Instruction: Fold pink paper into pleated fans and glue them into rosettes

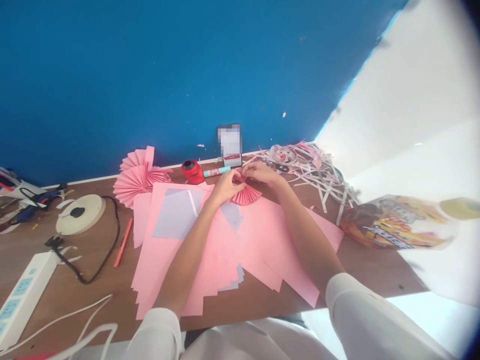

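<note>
My left hand point(225, 186) and my right hand point(260, 172) pinch the narrow top of a pleated pink paper fan point(245, 196) from both sides. Its folds spread downward below my fingers, and my fingers hide its gathered centre. Under my forearms lie overlapping pink paper sheets point(225, 260) with stepped, cut edges. Just beyond my left hand, two pink paper rosettes point(137, 181) sit at the foot of the blue wall.
On the wooden table point(375, 270) are a red tape roll point(192, 171), a teal marker point(216, 172), tangled paper strips point(311, 172), and a snack bag point(393, 222). To the left are an orange pen point(123, 242), a white spool point(80, 214), a black cable, and a power strip point(24, 295).
</note>
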{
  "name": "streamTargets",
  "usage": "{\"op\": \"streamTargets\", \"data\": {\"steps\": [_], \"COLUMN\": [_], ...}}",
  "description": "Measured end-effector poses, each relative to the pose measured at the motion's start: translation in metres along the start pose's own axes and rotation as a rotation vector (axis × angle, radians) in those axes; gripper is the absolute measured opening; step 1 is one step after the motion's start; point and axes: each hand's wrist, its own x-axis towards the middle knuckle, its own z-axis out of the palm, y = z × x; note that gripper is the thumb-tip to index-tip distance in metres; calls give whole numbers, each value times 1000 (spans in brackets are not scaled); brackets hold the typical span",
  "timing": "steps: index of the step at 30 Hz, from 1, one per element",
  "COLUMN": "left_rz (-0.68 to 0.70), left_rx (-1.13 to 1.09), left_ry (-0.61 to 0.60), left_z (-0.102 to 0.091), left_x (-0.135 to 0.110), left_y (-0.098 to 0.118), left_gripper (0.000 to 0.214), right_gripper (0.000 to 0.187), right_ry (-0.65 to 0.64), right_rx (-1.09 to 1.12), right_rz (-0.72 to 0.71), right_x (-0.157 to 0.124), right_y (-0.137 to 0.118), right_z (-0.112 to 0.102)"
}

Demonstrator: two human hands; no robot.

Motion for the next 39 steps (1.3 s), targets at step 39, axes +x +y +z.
{"op": "streamTargets", "data": {"steps": [39], "left_rz": [12], "left_rx": [254], "left_ry": [-158], "left_z": [-2], "left_x": [-5], "left_y": [17], "left_gripper": [9], "right_gripper": [8], "right_ry": [-3], "right_rx": [-33], "right_rz": [128], "right_x": [6], "right_y": [7], "right_z": [-2]}}
